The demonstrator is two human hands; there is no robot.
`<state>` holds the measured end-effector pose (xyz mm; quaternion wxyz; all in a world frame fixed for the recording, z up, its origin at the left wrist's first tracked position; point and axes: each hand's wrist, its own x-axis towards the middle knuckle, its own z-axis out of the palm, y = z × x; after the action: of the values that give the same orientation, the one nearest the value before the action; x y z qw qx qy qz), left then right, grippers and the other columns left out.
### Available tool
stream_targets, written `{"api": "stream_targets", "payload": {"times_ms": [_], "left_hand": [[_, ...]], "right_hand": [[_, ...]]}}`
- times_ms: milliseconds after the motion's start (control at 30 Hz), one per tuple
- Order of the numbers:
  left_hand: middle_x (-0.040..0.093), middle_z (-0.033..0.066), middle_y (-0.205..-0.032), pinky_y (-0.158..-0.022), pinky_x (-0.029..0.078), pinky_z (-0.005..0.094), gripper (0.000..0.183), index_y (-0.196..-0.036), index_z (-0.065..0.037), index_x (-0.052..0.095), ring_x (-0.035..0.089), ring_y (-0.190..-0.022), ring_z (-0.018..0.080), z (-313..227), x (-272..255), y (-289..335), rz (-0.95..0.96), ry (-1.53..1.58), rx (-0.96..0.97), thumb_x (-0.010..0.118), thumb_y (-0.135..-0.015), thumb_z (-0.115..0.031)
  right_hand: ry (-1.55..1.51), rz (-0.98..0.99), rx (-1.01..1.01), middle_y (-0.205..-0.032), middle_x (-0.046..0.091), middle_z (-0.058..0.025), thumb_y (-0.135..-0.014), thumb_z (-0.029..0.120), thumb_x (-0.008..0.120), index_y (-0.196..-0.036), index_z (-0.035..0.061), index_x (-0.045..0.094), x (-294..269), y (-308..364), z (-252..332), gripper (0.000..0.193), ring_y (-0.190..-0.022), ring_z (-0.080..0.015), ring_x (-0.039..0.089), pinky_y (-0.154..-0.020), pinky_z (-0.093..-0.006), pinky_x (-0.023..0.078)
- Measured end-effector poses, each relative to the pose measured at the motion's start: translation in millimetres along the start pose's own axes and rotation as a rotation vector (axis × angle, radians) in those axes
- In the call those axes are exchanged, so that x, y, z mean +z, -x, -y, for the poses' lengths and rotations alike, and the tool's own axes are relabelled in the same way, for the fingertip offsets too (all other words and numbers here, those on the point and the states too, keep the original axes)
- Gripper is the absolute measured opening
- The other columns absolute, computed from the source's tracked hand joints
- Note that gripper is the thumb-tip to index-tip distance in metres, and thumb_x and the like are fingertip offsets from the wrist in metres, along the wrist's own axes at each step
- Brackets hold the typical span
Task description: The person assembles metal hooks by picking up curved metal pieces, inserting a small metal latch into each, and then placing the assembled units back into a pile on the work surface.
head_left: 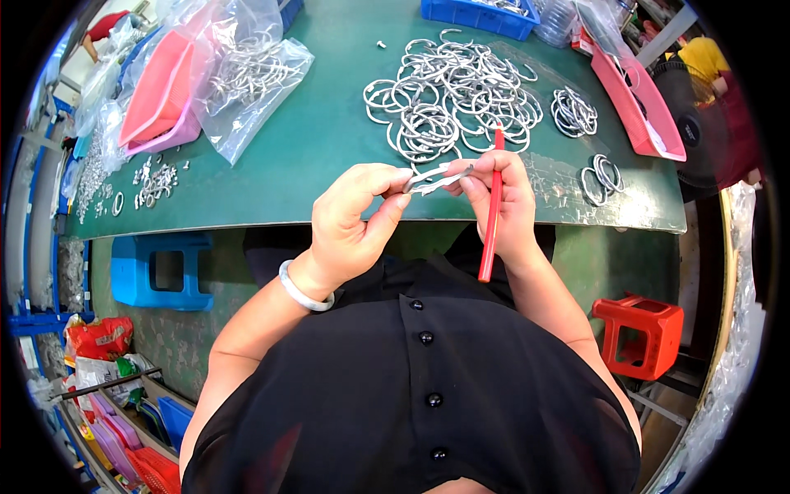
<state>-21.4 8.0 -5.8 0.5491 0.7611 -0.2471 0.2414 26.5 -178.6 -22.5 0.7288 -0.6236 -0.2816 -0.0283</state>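
Note:
My left hand [352,221] pinches one side of a silvery metal ring [428,176] between thumb and forefinger, just above the table's near edge. On its other side, the fingertips of my right hand [510,204] are closed on the same ring. A slim red pen-like stick [491,226] is also tucked in my right hand, its long end pointing down toward me. Past my hands lies a large loose heap of similar metal rings [461,90]. To its right are a smaller bunch of rings [573,113] and a few more rings [602,176].
On the green table [321,123], a clear bag [257,82] of rings and pink baskets [156,103] stand left, near small metal pieces [155,183]. A blue tray [477,15] is at the back, a pink basket [638,115] right. Below are blue [123,272] and red stools [609,313].

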Motion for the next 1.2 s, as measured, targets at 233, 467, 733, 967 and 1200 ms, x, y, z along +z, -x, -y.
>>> {"api": "stream_targets", "payload": {"times_ms": [233,467,733,967,1200], "left_hand": [[0.056,0.0101,-0.093,-0.075,0.047,0.0265,0.025,-0.103,0.002,0.049,0.058,-0.085,0.0165,8.3,2.3,6.6,-0.107,0.273,-0.252,0.053,-0.079,0.009],[0.057,0.0114,-0.092,-0.074,0.049,0.0260,0.027,-0.106,0.001,0.046,0.059,-0.082,0.0160,17.2,8.7,3.2,-0.180,0.648,-0.438,0.053,-0.080,0.005],[0.059,0.0099,-0.092,-0.072,0.051,0.0263,0.023,-0.105,-0.002,0.046,0.060,-0.081,0.0151,18.7,9.7,3.5,-0.087,0.997,-0.757,0.053,-0.083,-0.002],[0.060,0.0091,-0.091,-0.071,0.051,0.0259,0.022,-0.103,-0.002,0.047,0.060,-0.081,0.0156,22.5,15.1,6.4,-0.020,1.184,-0.851,0.054,-0.083,-0.003],[0.059,0.0086,-0.089,-0.070,0.052,0.0260,0.019,-0.100,-0.002,0.050,0.061,-0.078,0.0163,20.2,17.1,9.0,-0.053,1.113,-0.851,0.054,-0.082,-0.001]], "right_hand": [[0.304,-0.021,-0.319,-0.087,0.062,-0.0142,-0.077,-0.009,0.056,-0.094,0.0006,0.040,1.6,-1.2,3.6,0.025,-0.079,-0.0181,0.062,-0.067,-0.0273,0.051],[0.367,0.016,-0.385,-0.082,0.062,-0.0128,-0.073,-0.007,0.061,-0.089,-0.0001,0.044,10.7,-6.6,23.3,0.025,-0.073,-0.0179,0.063,-0.064,-0.0264,0.050],[0.284,0.033,-0.320,-0.080,0.061,-0.0102,-0.073,-0.004,0.063,-0.091,-0.0007,0.045,16.2,-10.1,28.3,0.025,-0.071,-0.0158,0.062,-0.063,-0.0250,0.050],[0.214,0.016,-0.239,-0.079,0.060,-0.0086,-0.072,-0.005,0.063,-0.092,0.0002,0.046,20.1,-7.4,28.9,0.026,-0.072,-0.0146,0.061,-0.064,-0.0244,0.050],[0.238,0.014,-0.184,-0.079,0.061,-0.0090,-0.072,-0.005,0.063,-0.092,0.0003,0.046,18.1,-7.4,31.8,0.026,-0.073,-0.0148,0.062,-0.065,-0.0243,0.049]]}}
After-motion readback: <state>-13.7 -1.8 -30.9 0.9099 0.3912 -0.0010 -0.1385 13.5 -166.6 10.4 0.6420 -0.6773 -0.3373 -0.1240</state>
